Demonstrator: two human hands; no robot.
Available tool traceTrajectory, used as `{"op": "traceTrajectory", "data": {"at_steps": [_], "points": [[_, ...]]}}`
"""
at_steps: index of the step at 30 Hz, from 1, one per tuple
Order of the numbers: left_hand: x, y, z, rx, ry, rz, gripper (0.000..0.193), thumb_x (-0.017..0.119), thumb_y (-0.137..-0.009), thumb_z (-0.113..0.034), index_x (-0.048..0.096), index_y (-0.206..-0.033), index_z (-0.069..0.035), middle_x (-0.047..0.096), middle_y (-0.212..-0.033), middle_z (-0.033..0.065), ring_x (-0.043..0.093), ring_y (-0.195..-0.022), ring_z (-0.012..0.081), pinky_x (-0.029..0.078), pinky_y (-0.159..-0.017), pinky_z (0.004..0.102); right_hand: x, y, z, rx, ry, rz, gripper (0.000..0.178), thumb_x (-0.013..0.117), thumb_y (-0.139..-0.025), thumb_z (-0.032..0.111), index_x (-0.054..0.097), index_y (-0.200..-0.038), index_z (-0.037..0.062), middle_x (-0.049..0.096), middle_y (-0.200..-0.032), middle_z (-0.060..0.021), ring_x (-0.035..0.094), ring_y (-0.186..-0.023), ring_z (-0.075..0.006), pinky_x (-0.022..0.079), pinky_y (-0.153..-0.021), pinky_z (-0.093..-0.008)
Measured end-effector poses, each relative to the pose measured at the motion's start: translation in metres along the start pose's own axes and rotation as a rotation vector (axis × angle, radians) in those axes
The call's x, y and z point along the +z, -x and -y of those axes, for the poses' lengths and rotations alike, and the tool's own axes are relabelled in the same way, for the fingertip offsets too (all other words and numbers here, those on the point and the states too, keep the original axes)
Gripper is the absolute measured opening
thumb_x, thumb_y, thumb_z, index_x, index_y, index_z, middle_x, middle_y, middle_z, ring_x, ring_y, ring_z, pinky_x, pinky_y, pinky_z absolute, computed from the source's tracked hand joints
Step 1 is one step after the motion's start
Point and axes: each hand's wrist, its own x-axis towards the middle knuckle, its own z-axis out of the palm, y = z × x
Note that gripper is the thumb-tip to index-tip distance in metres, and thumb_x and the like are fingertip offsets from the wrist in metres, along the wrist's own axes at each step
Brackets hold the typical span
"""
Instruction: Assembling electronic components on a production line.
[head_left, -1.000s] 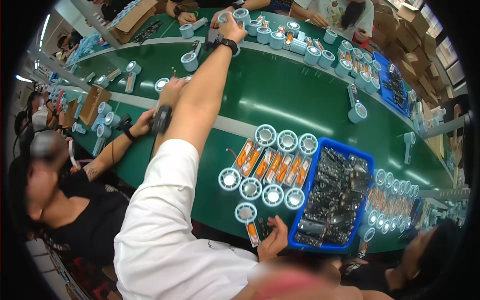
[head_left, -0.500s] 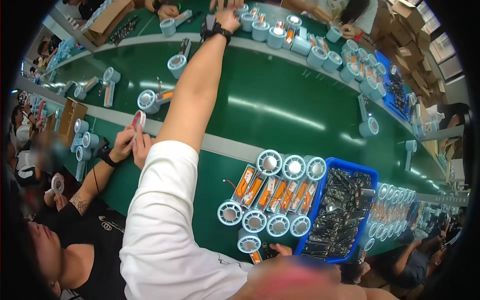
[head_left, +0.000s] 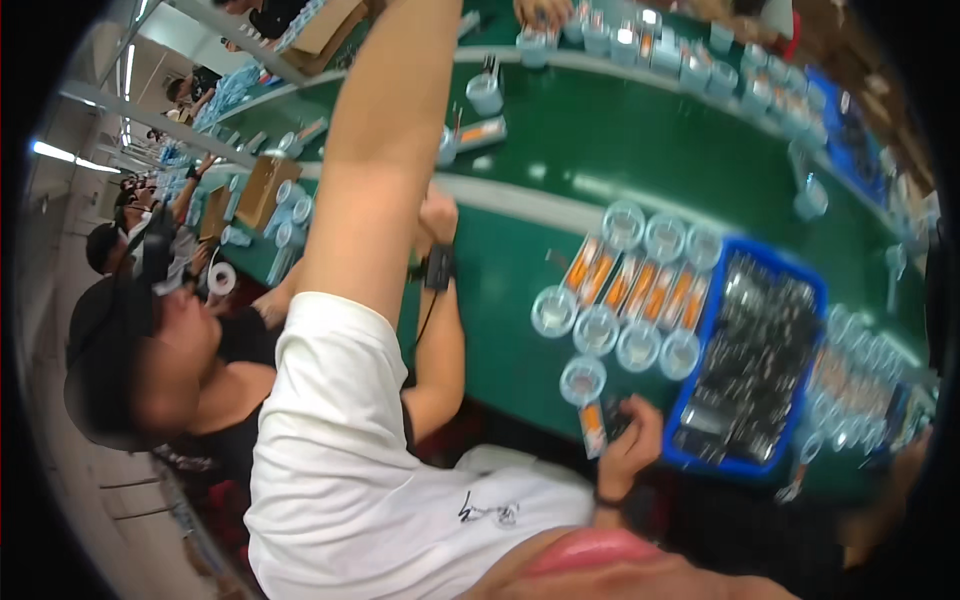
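My left arm (head_left: 385, 150), in a white short sleeve, stretches up past the top edge, so its hand is out of view. Low in the middle, my right hand (head_left: 632, 440) has its fingers curled round a small dark part (head_left: 617, 418), too blurred to name surely. Just left of that hand lies a light-blue unit with a round head (head_left: 583, 381) and an orange battery (head_left: 592, 417) in its open handle. Beyond it, several similar units with round heads (head_left: 597, 330) lie in two interlocking rows, their orange batteries (head_left: 640, 285) showing.
A blue tray (head_left: 676, 443) of dark parts stands right of the rows. Behind runs a green belt (head_left: 600, 150) with a grey rail and scattered units. At left a co-worker in a black cap (head_left: 110, 345) sits close, forearm (head_left: 438, 350) on the table. Another person's hand (head_left: 541, 12) is across.
The view has swung, so the table sits further right and higher. My left hand has left the picture at the top. More of my right hand shows now beside the near unit.
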Motion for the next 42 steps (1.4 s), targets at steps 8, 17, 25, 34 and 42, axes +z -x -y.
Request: {"op": "traceTrajectory", "data": {"at_steps": [8, 17, 25, 34, 42], "points": [[-0.192, 0.328, -0.233, 0.173, 0.991, -0.473, 0.032, 0.069, -0.100, -0.035, 0.070, -0.090, -0.005, 0.070, -0.073, 0.0083, 0.067, -0.066, 0.0257, 0.056, -0.066, 0.0427, 0.005, 0.000, -0.006, -0.166, -0.136, -0.013, 0.030, 0.048, -0.100, -0.004, 0.073, -0.117, -0.0008, 0.075, -0.099, -0.0169, 0.073, -0.091, -0.0309, 0.058, -0.081, -0.0397], [-0.161, 0.692, -0.348, 0.221, 0.781, -0.220, 0.047, 0.071, -0.097, -0.003, 0.041, -0.060, -0.001, 0.033, -0.054, 0.0015, 0.029, -0.050, 0.0074, 0.022, -0.047, 0.0338, -0.002, 0.002, -0.009, -0.200, -0.163, 0.038, 0.022, 0.057, -0.099, -0.002, 0.072, -0.115, 0.0009, 0.075, -0.100, -0.0146, 0.070, -0.094, -0.0347, 0.054, -0.085, -0.0450], [-0.171, 0.727, -0.345, -0.051, 0.861, -0.256, 0.052, 0.068, -0.104, -0.011, 0.041, -0.060, -0.007, 0.036, -0.051, -0.0032, 0.025, -0.044, 0.0101, 0.018, -0.045, 0.0328, -0.012, 0.003, 0.000, -0.249, -0.143, 0.129, 0.023, 0.075, -0.092, 0.006, 0.072, -0.115, 0.0019, 0.073, -0.102, -0.0144, 0.069, -0.096, -0.0336, 0.054, -0.087, -0.0440], [-0.197, 0.767, -0.336, -1.276, 1.543, 0.703, 0.044, 0.062, -0.111, -0.031, 0.040, -0.074, -0.021, 0.028, -0.060, -0.0104, 0.026, -0.046, 0.0051, 0.023, -0.043, 0.0284, -0.001, -0.020, -0.014, -0.364, -0.097, 0.139, 0.026, 0.078, -0.090, 0.010, 0.072, -0.114, 0.0027, 0.071, -0.107, -0.0167, 0.066, -0.102, -0.0382, 0.053, -0.089, -0.0477], [-0.122, 0.742, -0.302, -0.241, 0.770, -0.017, 0.014, 0.078, -0.096, -0.009, 0.066, -0.104, -0.007, 0.059, -0.094, 0.0015, 0.056, -0.072, 0.0119, 0.044, -0.057, 0.0260, -0.008, -0.009, -0.005, -0.205, -0.182, 0.185, 0.031, 0.077, -0.093, 0.003, 0.074, -0.124, 0.0065, 0.068, -0.102, -0.0114, 0.068, -0.085, -0.0219, 0.055, -0.076, -0.0331]]}}
